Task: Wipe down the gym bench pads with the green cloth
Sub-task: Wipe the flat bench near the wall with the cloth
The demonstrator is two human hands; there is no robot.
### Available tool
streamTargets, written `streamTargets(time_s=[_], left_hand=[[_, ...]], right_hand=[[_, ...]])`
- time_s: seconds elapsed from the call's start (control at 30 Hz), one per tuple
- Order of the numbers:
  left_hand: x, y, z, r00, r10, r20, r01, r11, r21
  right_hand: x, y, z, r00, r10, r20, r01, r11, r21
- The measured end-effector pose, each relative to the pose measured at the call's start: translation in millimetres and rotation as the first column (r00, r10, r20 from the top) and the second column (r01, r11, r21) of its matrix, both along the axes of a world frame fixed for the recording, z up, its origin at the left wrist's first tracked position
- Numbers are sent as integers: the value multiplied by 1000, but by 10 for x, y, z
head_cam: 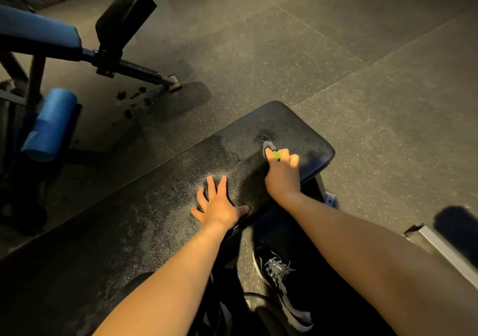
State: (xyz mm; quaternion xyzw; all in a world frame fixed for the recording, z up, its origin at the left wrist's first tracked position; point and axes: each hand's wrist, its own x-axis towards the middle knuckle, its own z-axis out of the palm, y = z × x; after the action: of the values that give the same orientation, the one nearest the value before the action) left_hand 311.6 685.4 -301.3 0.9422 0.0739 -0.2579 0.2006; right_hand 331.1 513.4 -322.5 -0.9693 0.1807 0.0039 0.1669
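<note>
A long black bench pad (160, 206) runs from the lower left up to the middle of the view. My right hand (283, 174) is near the pad's far end, fingers curled round a small green cloth (276, 154), of which only a bright sliver shows, pressed against the pad. A damp smear (266, 135) marks the pad just beyond it. My left hand (219, 205) lies flat on the pad with fingers spread, a little nearer to me than the right hand.
Another bench with blue pads (38, 35), a black pad (124, 12) and a blue foam roller (50, 125) stands at the left. Dark crumbs (132, 97) lie on the speckled rubber floor. My shoe (282, 281) is beside the bench frame (439, 247).
</note>
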Motion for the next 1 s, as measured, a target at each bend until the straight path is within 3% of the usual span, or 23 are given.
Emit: streamTargets(time_s=[0.1,0.17,0.27,0.37,0.5,0.57,0.63,0.73,0.8,0.87,0.93,1.0], left_hand=[[6,-32,11,1000,7,-1,-7,1000,3],[23,-46,26,1000,21,-19,-21,1000,-8],[63,-43,28,1000,25,-3,-25,1000,-3],[209,13,32,997,12,75,-13,1000,17],[444,176,-14,998,-6,70,5,1000,9],[484,238,-100,998,-22,63,21,1000,7],[480,265,-164,996,-37,82,36,999,16],[508,277,-208,995,-58,86,55,998,38],[561,275,-198,996,-61,59,60,998,31],[602,261,-205,997,-54,54,54,999,6],[617,247,-220,997,-40,58,41,999,-16],[609,237,-247,997,-34,65,35,999,-13]], right_hand=[[-168,338,33,974,226,34,-227,973,47],[-252,483,-17,903,429,33,-430,898,88],[-126,393,-57,841,541,10,-541,841,36],[141,147,-39,884,467,-12,-467,883,-57],[357,-127,-33,994,101,30,-101,995,-17],[406,-20,-30,995,95,10,-95,995,-27],[437,187,-11,967,255,17,-255,967,27],[484,400,-1,828,561,10,-561,826,56],[623,280,10,782,623,-8,-623,782,5],[772,75,-33,844,536,-26,-537,841,-72],[866,-136,-67,956,294,11,-293,953,-77],[899,-223,-63,998,46,39,-46,999,13]])
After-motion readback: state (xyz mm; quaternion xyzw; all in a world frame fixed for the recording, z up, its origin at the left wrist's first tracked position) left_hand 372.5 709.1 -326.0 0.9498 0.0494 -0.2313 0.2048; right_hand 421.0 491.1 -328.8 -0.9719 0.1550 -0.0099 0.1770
